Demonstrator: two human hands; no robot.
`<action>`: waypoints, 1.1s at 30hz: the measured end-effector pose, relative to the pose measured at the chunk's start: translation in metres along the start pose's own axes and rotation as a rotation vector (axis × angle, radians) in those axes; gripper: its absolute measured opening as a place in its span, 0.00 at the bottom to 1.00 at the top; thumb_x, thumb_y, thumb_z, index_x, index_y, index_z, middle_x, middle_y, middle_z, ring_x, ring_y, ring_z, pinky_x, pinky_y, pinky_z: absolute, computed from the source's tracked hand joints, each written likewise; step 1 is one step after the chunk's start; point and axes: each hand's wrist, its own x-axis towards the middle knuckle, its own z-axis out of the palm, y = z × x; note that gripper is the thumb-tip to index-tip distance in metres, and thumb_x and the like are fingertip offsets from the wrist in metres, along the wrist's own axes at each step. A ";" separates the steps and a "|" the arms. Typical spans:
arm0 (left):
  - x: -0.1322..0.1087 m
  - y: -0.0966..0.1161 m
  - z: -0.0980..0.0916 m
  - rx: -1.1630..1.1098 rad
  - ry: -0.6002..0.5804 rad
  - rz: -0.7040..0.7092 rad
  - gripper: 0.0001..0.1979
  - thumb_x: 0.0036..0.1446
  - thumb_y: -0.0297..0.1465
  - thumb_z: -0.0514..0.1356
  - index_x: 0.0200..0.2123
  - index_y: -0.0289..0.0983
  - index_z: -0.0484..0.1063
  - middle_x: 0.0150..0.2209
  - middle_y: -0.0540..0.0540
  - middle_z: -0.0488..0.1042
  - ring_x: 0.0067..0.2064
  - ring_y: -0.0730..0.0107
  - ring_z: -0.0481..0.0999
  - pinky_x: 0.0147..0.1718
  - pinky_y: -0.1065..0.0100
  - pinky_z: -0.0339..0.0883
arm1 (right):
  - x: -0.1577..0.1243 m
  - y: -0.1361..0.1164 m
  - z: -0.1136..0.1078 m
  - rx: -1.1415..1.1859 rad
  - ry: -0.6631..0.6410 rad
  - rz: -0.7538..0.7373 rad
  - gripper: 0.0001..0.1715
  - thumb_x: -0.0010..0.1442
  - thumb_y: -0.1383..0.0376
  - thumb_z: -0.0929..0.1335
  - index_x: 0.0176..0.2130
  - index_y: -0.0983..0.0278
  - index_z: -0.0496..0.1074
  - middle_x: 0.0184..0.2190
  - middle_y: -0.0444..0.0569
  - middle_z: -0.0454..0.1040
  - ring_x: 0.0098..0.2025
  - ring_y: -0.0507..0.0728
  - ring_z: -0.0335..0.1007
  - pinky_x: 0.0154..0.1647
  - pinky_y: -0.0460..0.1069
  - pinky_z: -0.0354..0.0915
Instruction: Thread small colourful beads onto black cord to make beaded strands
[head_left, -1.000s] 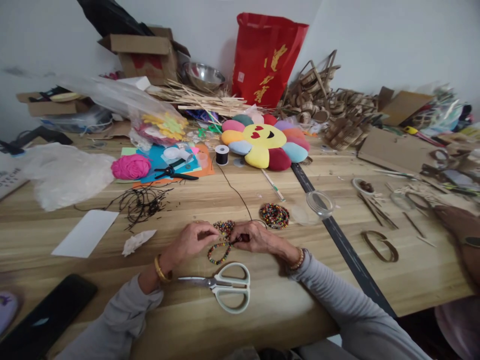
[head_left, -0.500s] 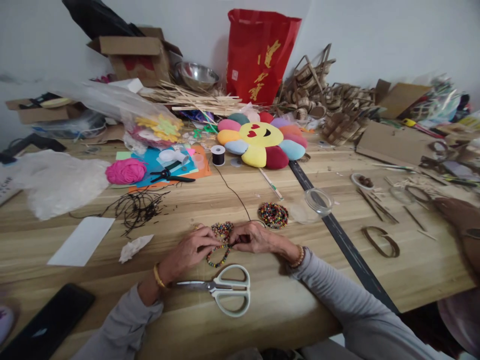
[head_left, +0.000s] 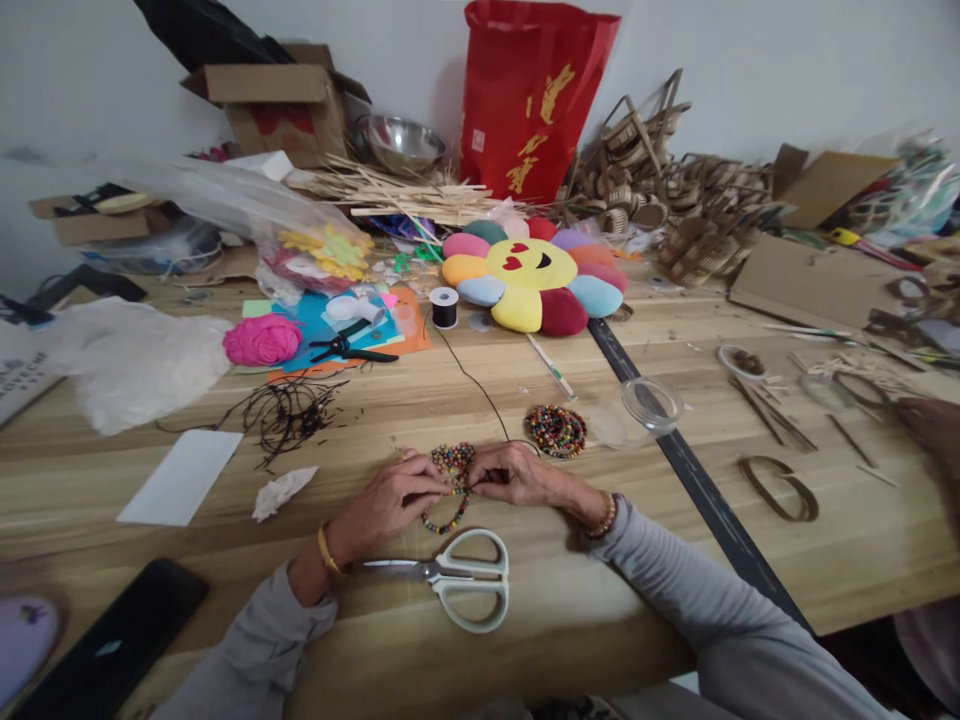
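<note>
My left hand (head_left: 394, 497) and my right hand (head_left: 514, 473) meet at the middle of the wooden table (head_left: 570, 590), both pinched on a string of coloured beads (head_left: 448, 518) that loops down between them. A thin black cord (head_left: 474, 382) runs from my right hand to a black thread spool (head_left: 444, 307). A small heap of beads (head_left: 452, 458) lies just behind my fingers. Another coil of coloured beads (head_left: 556, 430) sits to the right. White-handled scissors (head_left: 457, 580) lie closed on the table just in front of my hands.
A flower cushion (head_left: 531, 280), red bag (head_left: 534, 95), cardboard boxes, sticks and craft scraps crowd the back. A clear lid (head_left: 652, 403) and black ruler (head_left: 694, 480) lie right. White card (head_left: 181, 476), crumpled paper, cord offcuts and a phone (head_left: 112, 645) lie left. Another person's hand (head_left: 934, 430) shows at right.
My two hands have drawn closer together on the bead string. The view has shifted slightly; nothing else on the table has moved.
</note>
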 end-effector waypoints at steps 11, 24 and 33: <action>0.001 -0.005 0.002 -0.022 0.020 0.000 0.11 0.61 0.26 0.56 0.40 0.37 0.79 0.36 0.43 0.74 0.40 0.64 0.70 0.40 0.64 0.66 | -0.001 0.002 0.000 0.025 0.005 0.017 0.05 0.61 0.66 0.67 0.36 0.66 0.74 0.32 0.47 0.75 0.32 0.51 0.70 0.34 0.44 0.63; -0.001 -0.004 0.001 0.001 0.015 0.002 0.12 0.60 0.24 0.56 0.41 0.37 0.78 0.38 0.43 0.74 0.42 0.65 0.71 0.41 0.65 0.67 | -0.002 0.002 0.002 0.017 0.035 -0.012 0.04 0.61 0.68 0.67 0.36 0.66 0.73 0.33 0.47 0.75 0.33 0.51 0.70 0.35 0.44 0.64; -0.003 -0.004 -0.005 0.004 0.033 0.029 0.11 0.60 0.25 0.55 0.38 0.35 0.78 0.36 0.42 0.75 0.40 0.64 0.72 0.40 0.64 0.67 | -0.002 0.007 0.005 0.012 0.038 -0.007 0.04 0.60 0.68 0.68 0.36 0.67 0.74 0.33 0.48 0.76 0.34 0.51 0.71 0.35 0.44 0.64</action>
